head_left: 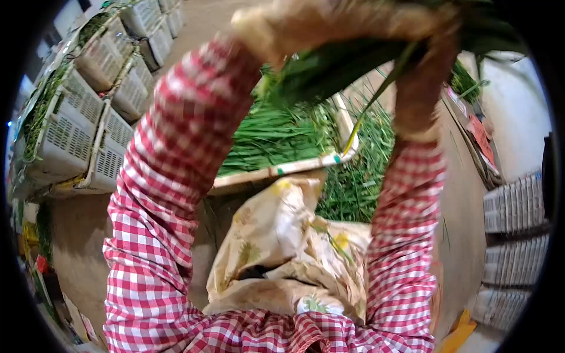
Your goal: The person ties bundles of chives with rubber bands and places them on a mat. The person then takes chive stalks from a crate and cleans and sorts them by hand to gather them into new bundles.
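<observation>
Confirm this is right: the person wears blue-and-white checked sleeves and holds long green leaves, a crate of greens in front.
The checked sleeves are red and white, not blue, as the head view shows. The long green leaves and the crate of greens are right.

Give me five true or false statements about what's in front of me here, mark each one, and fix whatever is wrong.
1. The left hand and right hand are up at a bundle of long green leaves. True.
2. Both sleeves are plain blue. False: they are red-and-white checked.
3. The tray is bare. False: it holds long greens.
4. The crates at picture left have perforated sides. True.
5. Nothing green lies outside the tray. False: loose greens lie beside it.
</observation>
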{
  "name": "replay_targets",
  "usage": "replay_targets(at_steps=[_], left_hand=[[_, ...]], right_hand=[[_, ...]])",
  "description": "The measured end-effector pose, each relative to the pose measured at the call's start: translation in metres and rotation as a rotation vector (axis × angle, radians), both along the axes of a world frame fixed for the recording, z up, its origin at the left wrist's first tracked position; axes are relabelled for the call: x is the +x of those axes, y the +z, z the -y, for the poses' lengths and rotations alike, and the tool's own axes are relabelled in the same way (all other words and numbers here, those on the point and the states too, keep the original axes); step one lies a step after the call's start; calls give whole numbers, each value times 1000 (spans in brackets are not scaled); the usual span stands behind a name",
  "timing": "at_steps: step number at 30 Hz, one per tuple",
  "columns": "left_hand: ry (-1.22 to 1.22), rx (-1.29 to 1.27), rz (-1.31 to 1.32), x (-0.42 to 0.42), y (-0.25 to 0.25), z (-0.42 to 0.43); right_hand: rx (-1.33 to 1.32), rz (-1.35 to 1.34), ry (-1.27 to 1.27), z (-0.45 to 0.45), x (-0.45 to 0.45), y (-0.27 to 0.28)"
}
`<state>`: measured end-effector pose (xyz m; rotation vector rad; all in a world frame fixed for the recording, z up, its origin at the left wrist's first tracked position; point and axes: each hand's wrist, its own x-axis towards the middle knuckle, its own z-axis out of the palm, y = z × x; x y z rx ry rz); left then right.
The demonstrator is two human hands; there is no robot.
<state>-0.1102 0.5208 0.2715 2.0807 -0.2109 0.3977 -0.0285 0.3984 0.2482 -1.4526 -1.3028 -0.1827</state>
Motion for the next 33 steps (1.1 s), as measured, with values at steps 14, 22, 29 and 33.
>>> replay_targets(at_steps=[14, 22, 29, 33], left_hand=[[-523, -1566, -243, 21, -126, 267], [-409, -1946, -1018, -14, -250, 349], [-199, -1976, -1249, -6, -231, 411], [-380, -2049, -1123, -7, -218, 431]], right_hand=[[-118, -799, -151, 237, -20, -54], [-481, -1219, -604, 324, -40, -169], [-400, -1040, -676, 387, -55, -171], [-290, -1249, -709, 394, -63, -133]])
